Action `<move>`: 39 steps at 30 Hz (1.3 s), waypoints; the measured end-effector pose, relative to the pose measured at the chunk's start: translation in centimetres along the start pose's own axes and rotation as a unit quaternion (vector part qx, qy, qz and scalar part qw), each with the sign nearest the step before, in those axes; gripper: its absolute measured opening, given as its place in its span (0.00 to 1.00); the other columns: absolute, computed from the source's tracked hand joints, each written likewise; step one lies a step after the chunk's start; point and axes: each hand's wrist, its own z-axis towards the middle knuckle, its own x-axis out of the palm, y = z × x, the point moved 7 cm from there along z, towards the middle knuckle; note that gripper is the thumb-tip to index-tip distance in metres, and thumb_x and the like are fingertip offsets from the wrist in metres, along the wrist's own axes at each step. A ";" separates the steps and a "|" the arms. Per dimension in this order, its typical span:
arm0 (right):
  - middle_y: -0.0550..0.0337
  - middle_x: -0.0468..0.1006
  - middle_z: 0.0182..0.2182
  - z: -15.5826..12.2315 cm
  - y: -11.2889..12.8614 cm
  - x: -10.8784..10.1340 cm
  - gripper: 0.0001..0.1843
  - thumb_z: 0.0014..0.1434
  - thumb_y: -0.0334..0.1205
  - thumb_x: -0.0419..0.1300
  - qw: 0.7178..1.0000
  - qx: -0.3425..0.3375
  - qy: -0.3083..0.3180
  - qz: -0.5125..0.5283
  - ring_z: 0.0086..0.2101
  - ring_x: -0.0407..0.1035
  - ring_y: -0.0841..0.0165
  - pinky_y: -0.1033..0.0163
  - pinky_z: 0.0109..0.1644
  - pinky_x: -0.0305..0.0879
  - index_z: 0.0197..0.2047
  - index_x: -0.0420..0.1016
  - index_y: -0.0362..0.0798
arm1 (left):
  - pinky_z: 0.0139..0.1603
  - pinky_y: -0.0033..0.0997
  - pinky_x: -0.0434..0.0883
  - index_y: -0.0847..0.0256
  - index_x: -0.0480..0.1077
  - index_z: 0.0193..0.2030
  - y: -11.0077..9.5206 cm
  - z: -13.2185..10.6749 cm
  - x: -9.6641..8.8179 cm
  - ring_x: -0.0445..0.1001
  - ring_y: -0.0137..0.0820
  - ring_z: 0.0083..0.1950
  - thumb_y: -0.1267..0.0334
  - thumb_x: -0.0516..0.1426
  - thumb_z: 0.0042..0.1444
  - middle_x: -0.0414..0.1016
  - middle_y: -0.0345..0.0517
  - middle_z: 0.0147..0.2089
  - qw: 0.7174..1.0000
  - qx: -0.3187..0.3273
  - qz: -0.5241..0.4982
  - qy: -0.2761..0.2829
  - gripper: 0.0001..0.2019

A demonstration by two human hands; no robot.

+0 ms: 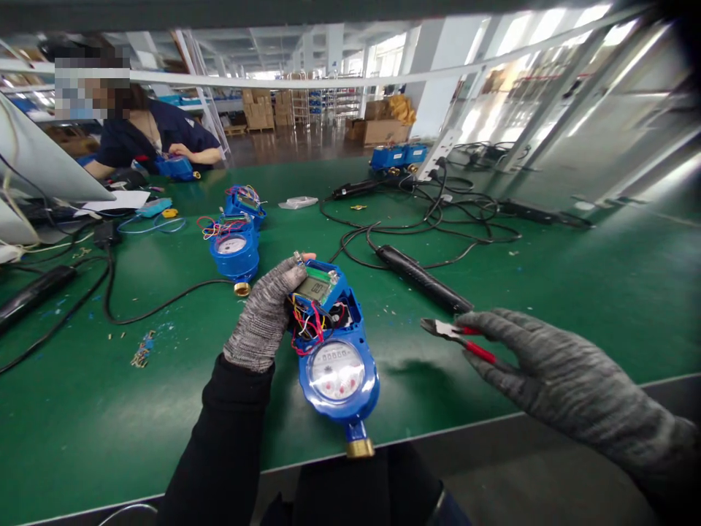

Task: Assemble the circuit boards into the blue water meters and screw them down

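In front of me a blue water meter [338,372] lies near the table's front edge, its round dial up and its brass fitting toward me. My gloved left hand [268,307] grips its far end, thumb by a green circuit board with a small display [315,287]. Red, yellow and white wires spill from the open housing. To the right, my gloved right hand [542,365] is closed on red-handled cutting pliers [465,337], held above the table with the jaws pointing left, apart from the meter.
Two more blue meters [234,252] with loose wires stand at the back left. A black electric screwdriver [421,277] with its cable lies right of centre. Small screws [143,351] are scattered at left. Across the table a person [158,135] handles another meter [176,168].
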 end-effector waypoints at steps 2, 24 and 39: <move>0.49 0.74 0.49 1.2 1.8 -2.5 0.20 0.58 0.38 0.58 0.994 -0.096 -0.046 0.007 0.48 0.70 0.57 0.52 0.51 0.68 0.54 0.69 0.53 | 0.43 0.33 0.75 0.60 0.73 0.50 -0.1 -0.1 0.1 0.78 0.32 0.39 0.60 0.62 0.51 0.79 0.44 0.41 1.000 0.009 0.017 0.006 0.19; 0.51 0.72 0.42 11.5 14.0 -7.4 0.12 0.61 0.39 0.57 0.905 -0.335 0.039 -0.260 0.49 0.64 0.45 0.35 0.51 0.60 0.47 0.76 0.49 | 0.42 0.35 0.75 0.60 0.76 0.48 -0.2 -0.6 0.4 0.79 0.37 0.41 0.61 0.63 0.50 0.80 0.47 0.44 0.997 0.044 0.064 -0.001 0.18; 0.54 0.73 0.42 12.0 13.7 -6.9 0.18 0.51 0.39 0.66 0.904 -0.313 0.090 -0.278 0.48 0.64 0.47 0.37 0.53 0.59 0.46 0.77 0.52 | 0.42 0.34 0.75 0.60 0.76 0.48 -0.1 -0.5 0.4 0.78 0.37 0.42 0.61 0.64 0.50 0.80 0.46 0.44 0.996 0.049 0.075 0.006 0.17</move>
